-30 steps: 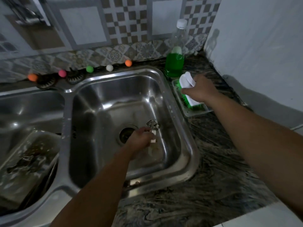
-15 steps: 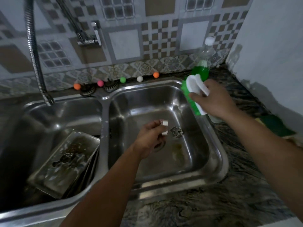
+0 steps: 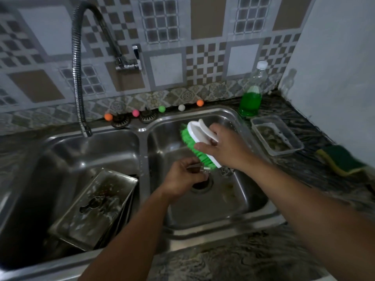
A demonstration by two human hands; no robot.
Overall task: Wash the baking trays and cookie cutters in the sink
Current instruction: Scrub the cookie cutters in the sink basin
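Observation:
Over the right basin my left hand pinches a small metal cookie cutter, mostly hidden by my fingers. My right hand grips a white scrub brush with green bristles, tilted, its bristles just above the cutter. A second cookie cutter lies on the basin floor beside the drain. In the left basin dirty baking trays lean stacked, with a dark cutter-shaped piece on the top one.
A flexible tap hangs over the left basin. Green dish soap in a bottle stands at the back right, next to a clear plastic tub. A green and yellow sponge lies on the dark counter. Coloured balls line the sink's back rim.
My right hand lifted the brush out of the plastic tub and brought it left over the right basin. My left hand raised the cutter from the basin floor up to the bristles.

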